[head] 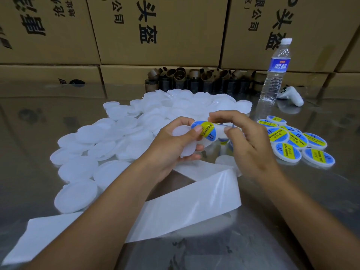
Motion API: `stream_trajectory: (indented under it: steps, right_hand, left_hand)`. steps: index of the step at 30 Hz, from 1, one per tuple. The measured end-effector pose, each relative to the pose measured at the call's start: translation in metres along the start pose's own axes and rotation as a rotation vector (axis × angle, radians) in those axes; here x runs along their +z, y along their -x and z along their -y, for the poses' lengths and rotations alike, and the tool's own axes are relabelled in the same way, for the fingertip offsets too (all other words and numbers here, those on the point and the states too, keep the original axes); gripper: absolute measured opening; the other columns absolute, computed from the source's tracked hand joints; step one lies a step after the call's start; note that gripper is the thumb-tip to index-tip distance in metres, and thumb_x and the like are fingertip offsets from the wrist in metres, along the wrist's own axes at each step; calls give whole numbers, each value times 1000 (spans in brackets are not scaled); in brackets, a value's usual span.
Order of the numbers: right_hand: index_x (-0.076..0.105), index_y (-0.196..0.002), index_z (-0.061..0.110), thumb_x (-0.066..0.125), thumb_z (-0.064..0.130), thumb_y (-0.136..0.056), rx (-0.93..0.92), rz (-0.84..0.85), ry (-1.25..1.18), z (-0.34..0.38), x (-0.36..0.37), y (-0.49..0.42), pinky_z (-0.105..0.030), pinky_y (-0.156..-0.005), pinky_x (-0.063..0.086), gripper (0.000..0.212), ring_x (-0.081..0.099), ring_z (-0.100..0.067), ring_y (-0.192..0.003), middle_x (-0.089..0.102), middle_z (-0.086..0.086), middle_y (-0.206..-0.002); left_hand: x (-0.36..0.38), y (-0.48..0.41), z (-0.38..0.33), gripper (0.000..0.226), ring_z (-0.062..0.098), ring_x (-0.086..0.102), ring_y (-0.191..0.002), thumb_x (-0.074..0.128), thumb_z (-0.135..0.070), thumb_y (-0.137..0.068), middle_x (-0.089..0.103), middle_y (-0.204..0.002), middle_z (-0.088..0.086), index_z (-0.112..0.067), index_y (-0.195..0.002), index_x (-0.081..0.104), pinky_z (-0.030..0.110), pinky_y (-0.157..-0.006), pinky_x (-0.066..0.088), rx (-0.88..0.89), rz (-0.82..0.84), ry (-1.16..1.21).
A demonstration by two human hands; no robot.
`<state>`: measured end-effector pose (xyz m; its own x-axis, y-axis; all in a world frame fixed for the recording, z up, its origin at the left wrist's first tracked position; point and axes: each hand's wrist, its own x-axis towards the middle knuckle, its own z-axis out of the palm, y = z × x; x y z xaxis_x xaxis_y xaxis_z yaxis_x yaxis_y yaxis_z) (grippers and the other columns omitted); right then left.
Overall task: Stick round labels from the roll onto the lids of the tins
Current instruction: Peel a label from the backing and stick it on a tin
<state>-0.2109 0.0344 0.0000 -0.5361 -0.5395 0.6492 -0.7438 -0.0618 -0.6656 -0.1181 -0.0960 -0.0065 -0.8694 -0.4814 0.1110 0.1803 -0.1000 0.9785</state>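
Where the hands meet mid-frame, a white lid (186, 152) is gripped by the left hand (171, 149), thumb pressed on its label (206, 131). Right hand (251, 143) fingers (233, 117) are curled at the label's edge; any hold cannot be told. Backing strip (185, 199) is cut off lower left.

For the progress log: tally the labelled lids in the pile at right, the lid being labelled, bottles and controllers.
Labelled lids in the pile: 8 showing; overlap may hide more
Lid getting its label: 1
Bottle: 1
Controller: 1
Total: 11
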Motion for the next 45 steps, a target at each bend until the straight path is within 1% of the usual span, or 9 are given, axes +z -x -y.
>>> stream_trajectory:
  steps: [3, 5, 10, 18, 22, 28, 36, 41, 45]
  right_hand:
    - [65, -103, 29, 54, 22, -85, -31, -5, 76, -2, 1, 0, -26, -87, 46, 22, 58, -5, -98, 65, 15, -96]
    - [68, -105, 22, 64, 15, -84, -52, 34, 145, -6, 3, 0, -22, -86, 44, 22, 57, -4, -95, 66, 12, -96]
    - [69, -110, 14, 65, 12, -87, -68, 46, 195, -11, 3, -1, -7, -79, 37, 23, 53, 0, -91, 60, 11, -94]
    - [72, -103, 18, 64, 10, -87, -100, 24, 211, -11, 1, -2, -5, -76, 34, 19, 53, 9, -87, 61, 14, -92]
    - [70, -105, 17, 65, 9, -86, -127, 11, 235, -10, 1, -2, -5, -77, 36, 21, 55, 2, -88, 64, 10, -92]
    - [72, -100, 17, 66, 5, -84, -150, -45, 226, -6, 0, -2, -5, -76, 37, 21, 56, 0, -88, 61, 20, -86]
    - [73, -91, 12, 64, -4, -82, -161, -140, 218, -4, -4, -4, -11, -87, 40, 21, 57, -4, -98, 64, 4, -97]
    - [71, -86, 17, 63, -3, -81, -103, -127, 179, -2, -2, -3, -16, -91, 40, 22, 56, -3, -103, 63, 3, -107]
    - [64, -79, 23, 61, -6, -80, -31, -111, 87, 1, -3, -3, -12, -92, 37, 28, 54, 0, -105, 60, 8, -108]
  left_hand:
    - [1, 0, 1, 5, 13, 67, -67, 66, -24, -88, 69, -77, -3, -26, -86, 63, 25, -58, 54, 21, -1, -26]
    - [1, 0, 2, 6, 12, 67, -66, 67, -21, -88, 69, -77, -3, -25, -86, 63, 25, -58, 54, 35, -4, -19]
    - [2, 0, 2, 8, 11, 67, -65, 68, -18, -88, 70, -74, -6, -24, -90, 63, 24, -58, 54, 62, -14, -20]
    - [3, 1, 2, 7, 10, 66, -64, 68, -18, -88, 69, -72, -7, -24, -90, 65, 22, -58, 54, 54, -28, -35]
    - [4, 1, 1, 5, 11, 66, -63, 66, -18, -89, 68, -71, -5, -23, -87, 65, 24, -57, 55, 47, -36, -19]
    - [5, 2, -1, 12, 12, 66, -63, 59, -24, -94, 67, -68, -6, -21, -83, 65, 27, -61, 57, 35, -49, -19]
    - [6, 2, -2, 17, 11, 64, -59, 54, -20, -97, 66, -68, -5, -20, -87, 67, 25, -58, 56, 17, -86, -50]
    - [6, 2, -1, 17, 11, 63, -61, 55, -14, -97, 65, -72, -3, -17, -83, 65, 25, -60, 56, 10, -85, -72]
    - [5, 3, -3, 16, 12, 64, -63, 55, -14, -97, 64, -74, -3, -16, -83, 62, 24, -59, 56, 14, -85, -68]
